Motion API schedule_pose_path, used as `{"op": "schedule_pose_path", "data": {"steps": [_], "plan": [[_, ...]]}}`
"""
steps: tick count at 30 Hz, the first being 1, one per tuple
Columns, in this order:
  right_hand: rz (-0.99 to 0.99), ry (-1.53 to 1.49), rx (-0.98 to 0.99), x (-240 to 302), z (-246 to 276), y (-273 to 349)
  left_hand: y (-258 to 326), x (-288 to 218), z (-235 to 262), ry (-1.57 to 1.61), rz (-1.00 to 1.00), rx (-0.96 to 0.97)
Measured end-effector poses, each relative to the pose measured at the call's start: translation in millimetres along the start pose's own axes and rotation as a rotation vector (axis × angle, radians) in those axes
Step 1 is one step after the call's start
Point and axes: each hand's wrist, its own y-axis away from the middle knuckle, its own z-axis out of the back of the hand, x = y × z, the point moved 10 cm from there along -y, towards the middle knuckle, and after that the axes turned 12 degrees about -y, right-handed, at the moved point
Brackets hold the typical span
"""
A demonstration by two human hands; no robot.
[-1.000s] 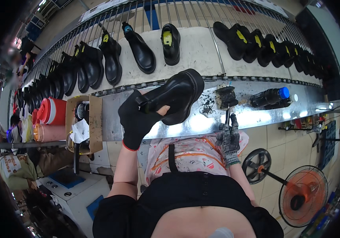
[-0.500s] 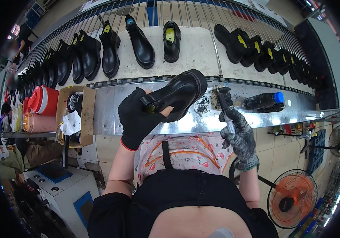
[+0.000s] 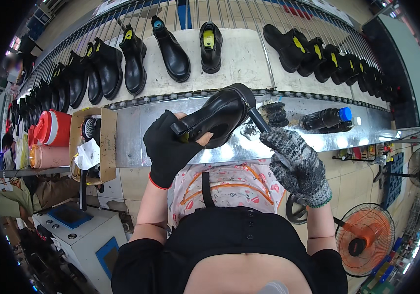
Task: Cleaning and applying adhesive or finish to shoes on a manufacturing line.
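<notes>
at the far left edge of the metal tabletop [image 3: 136,142] stand a red jug [image 3: 53,128] and a pink tub [image 3: 48,156], both lidded, so their contents cannot be told. just right of them an open cardboard box [image 3: 106,137] holds a round brush-like thing and a crumpled white cloth [image 3: 88,153]. behind, on the conveyor [image 3: 239,56], a row of black boots [image 3: 104,66] runs from the left rim, each with a yellow or blue insert showing inside its opening.

near the middle, the left hand [image 3: 168,149], in a black glove, has its grip closed around the held boot [image 3: 217,115], lifted clear of the tabletop and tilted with the sole side turned toward the right. to its right, the right hand [image 3: 298,164], in a speckled grey knit glove, has its grip closed on a dark-handled tool [image 3: 259,120] whose upper end meets the heel end of the boot; whether it is a brush or a scraper cannot be told.

judging by this, work on this boot looks under way at the heel, not finished, and many boots on the conveyor appear yet to come.

further right a grimy pot [image 3: 274,113] sits on the tabletop, smeared dark, its contents unclear. a dark bottle [image 3: 325,118] with a blue cap lies on its side beyond it. more boots [image 3: 318,51] follow on the conveyor's right end.
</notes>
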Motion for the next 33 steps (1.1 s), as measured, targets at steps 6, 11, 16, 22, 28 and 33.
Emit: {"op": "schedule_pose_path", "data": {"steps": [6,11,16,22,28,33], "plan": [[-0.027,-0.072,-0.014,-4,0,-3,1,1,-2,0.005,0.004,0.002],[-0.165,-0.274,-0.021,-21,5,-1,2,0,-2,-0.013,-0.005,-0.003],[-0.322,-1.035,-0.196,-44,12,10,1,0,-2,-0.008,-0.016,-0.002],[-0.176,-1.440,-0.542,-66,32,34,2,8,1,0.009,0.022,-0.006],[-0.489,-1.244,-0.725,-151,-42,67,1,14,1,0.093,0.076,0.019],[-0.851,-0.823,-0.523,-202,-136,109,-3,12,-5,0.116,0.009,0.097]]}}
